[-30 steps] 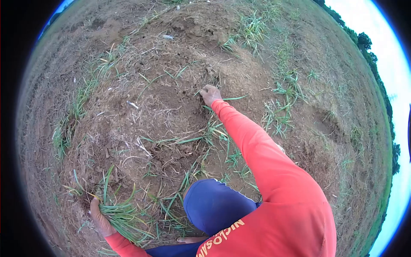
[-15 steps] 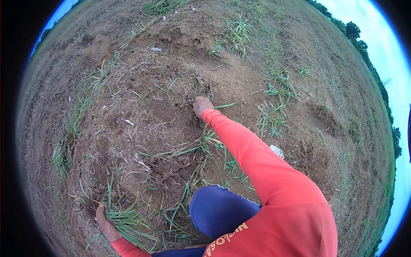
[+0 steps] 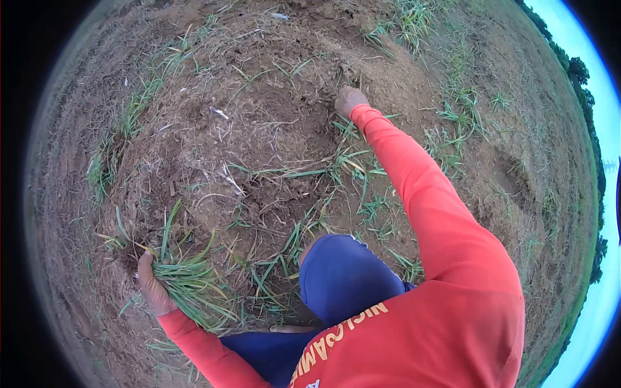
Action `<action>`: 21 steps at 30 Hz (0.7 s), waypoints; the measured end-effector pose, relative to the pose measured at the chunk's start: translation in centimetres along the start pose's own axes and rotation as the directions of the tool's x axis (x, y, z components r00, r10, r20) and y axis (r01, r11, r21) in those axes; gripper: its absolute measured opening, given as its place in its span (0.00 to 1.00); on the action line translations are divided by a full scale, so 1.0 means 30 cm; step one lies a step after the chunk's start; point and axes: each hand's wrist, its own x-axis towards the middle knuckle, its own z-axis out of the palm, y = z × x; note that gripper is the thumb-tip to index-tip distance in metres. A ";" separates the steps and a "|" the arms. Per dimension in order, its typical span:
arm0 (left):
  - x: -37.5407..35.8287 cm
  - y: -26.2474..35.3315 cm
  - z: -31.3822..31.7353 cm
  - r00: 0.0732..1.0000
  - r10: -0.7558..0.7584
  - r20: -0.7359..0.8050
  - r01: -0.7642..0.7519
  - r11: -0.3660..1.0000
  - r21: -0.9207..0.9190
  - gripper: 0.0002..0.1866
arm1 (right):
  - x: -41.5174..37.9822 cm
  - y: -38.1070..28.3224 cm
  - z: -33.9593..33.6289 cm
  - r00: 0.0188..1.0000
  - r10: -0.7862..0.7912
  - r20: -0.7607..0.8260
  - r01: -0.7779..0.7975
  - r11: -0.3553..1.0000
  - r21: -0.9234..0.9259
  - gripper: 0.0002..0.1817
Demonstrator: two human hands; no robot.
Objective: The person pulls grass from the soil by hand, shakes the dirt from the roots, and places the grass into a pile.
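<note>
My left hand (image 3: pixel 154 283) is closed around a thick bunch of green grass (image 3: pixel 197 284) at the lower left; the long blades fan out to the right over the ground. My right hand (image 3: pixel 350 100), at the end of the outstretched arm, is down at the loose brown soil (image 3: pixel 317 103). Its fingers are curled and point into the dirt, and whatever they grip is hidden. A few green blades (image 3: pixel 347 127) lie just below this hand's wrist.
Grass tufts grow at the upper right (image 3: pixel 414 26), right (image 3: pixel 462 110) and left (image 3: pixel 100 174). Dry stalks (image 3: pixel 231 178) and pale scraps (image 3: pixel 218 112) litter the soil. My bent knee in blue cloth (image 3: pixel 346 278) is between the arms. Trees (image 3: pixel 577 70) line the far edge.
The view has tilted, so the ground and both hands appear higher in the picture. My right hand remains at about the same patch of soil, and my left hand still holds the grass.
</note>
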 end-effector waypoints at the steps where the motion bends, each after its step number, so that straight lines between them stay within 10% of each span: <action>1: 0.011 0.005 -0.018 1.000 0.014 0.010 -0.014 1.000 0.027 0.09 | 0.023 0.023 -0.006 0.996 -0.056 -0.064 0.056 0.998 -0.014 0.18; 7: -0.002 0.023 -0.023 0.999 0.020 0.042 -0.023 0.998 0.063 0.09 | -0.044 0.057 -0.294 0.974 -0.225 -0.008 0.214 0.915 0.342 0.19; 10: -0.013 0.016 -0.005 0.998 0.035 0.048 -0.037 0.998 0.044 0.10 | 0.022 0.142 -0.213 0.995 0.011 0.101 -0.066 0.825 0.562 0.13; 11: -0.017 0.023 -0.006 0.998 0.028 0.062 -0.030 0.999 0.040 0.10 | 0.153 0.234 -0.088 0.987 -0.089 -0.131 0.061 0.977 -0.207 0.12; 13: -0.015 0.028 0.013 0.998 0.057 0.032 -0.058 0.998 0.038 0.10 | 0.145 0.259 0.035 0.996 -0.040 -0.076 0.065 0.928 0.367 0.16; 15: -0.020 0.029 -0.006 0.999 0.044 0.020 -0.045 0.997 0.060 0.10 | 0.075 0.260 0.132 0.994 -0.105 -0.040 0.110 0.847 0.520 0.21; 19: 0.003 0.016 -0.029 0.999 0.041 0.028 -0.043 0.998 0.046 0.09 | -0.130 0.122 0.151 0.945 -0.324 -0.035 0.321 0.906 0.277 0.23; 21: -0.002 0.017 -0.035 0.999 0.046 0.013 -0.046 0.998 0.040 0.09 | -0.142 0.102 0.188 0.942 -0.332 -0.055 0.321 0.839 0.440 0.24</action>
